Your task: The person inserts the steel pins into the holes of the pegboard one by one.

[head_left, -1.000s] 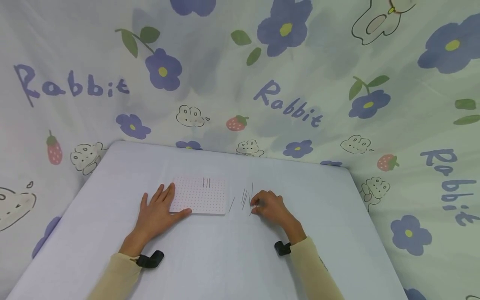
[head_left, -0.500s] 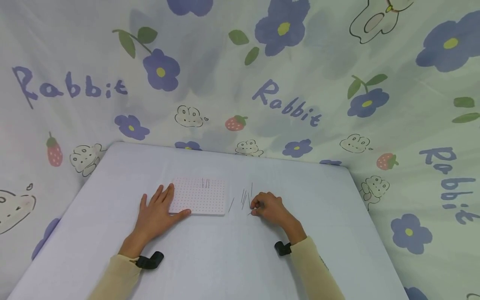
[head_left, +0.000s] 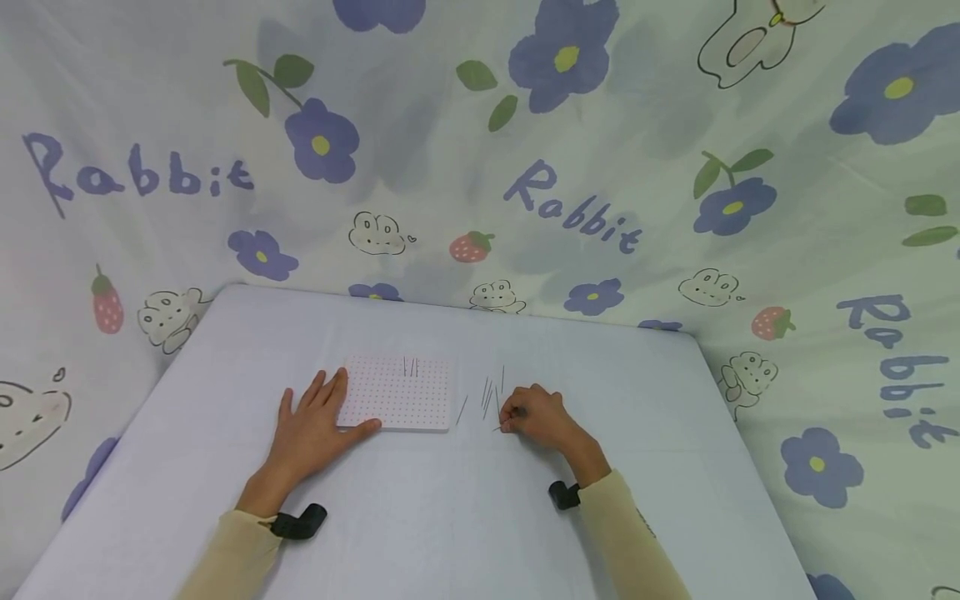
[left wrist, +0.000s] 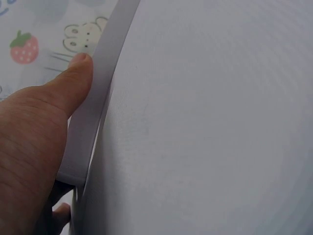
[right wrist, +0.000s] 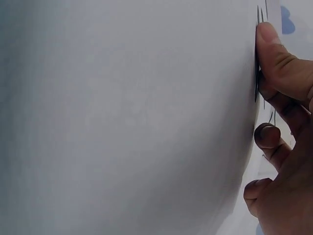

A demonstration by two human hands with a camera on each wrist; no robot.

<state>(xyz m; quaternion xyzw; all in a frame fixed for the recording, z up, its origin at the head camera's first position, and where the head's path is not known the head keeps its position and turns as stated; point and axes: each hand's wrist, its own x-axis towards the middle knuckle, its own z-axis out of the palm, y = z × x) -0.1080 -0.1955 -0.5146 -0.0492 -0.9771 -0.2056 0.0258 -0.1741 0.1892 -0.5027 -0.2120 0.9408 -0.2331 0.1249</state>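
Note:
A white board (head_left: 393, 408) with a grid of small holes lies on the table. Three thin dark needles (head_left: 411, 367) stand in it near its far edge. My left hand (head_left: 307, 433) steadies the board's left side, fingers spread along that edge and thumb at the near edge; its thumb (left wrist: 73, 83) also shows beside the board's side in the left wrist view. To the right of the board, my right hand (head_left: 542, 419) pinches a thin dark needle (right wrist: 256, 90) between thumb and forefinger, low over the table. The other fingers of that hand are bent.
Several loose needles (head_left: 488, 396) lie on the table between the board and my right hand. One single needle (head_left: 462, 410) is closer to the board's right edge. A white cloth covers the table (head_left: 450, 517), and a patterned curtain (head_left: 420, 175) hangs behind it.
My right thumb and forefinger have drawn closer together on the needle, whose visible end now lies flatter. My left hand and the board stay in place.

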